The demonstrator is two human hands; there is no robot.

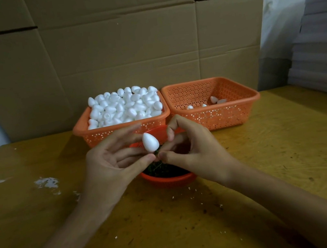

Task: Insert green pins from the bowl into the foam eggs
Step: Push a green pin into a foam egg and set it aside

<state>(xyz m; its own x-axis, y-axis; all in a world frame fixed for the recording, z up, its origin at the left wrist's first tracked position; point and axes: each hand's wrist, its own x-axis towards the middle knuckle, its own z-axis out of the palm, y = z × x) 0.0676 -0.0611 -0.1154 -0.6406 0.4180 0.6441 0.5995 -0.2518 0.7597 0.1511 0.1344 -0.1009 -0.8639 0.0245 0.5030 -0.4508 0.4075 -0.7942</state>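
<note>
My left hand (113,166) pinches a white foam egg (150,142) between thumb and fingers, pointed end up, above the red bowl (168,180). My right hand (192,149) meets it at the egg's lower end, thumb and fingers pinched together around a green pin (157,153) that barely shows. The bowl holds a dark mass of green pins (161,169), partly hidden by both hands.
Behind the bowl stand two orange perforated baskets: the left basket (95,134) is heaped with foam eggs (125,106), the right basket (231,113) holds a few eggs (215,100). Cardboard sheets (124,44) form the back wall. White crumbs lie on the wooden table (194,215).
</note>
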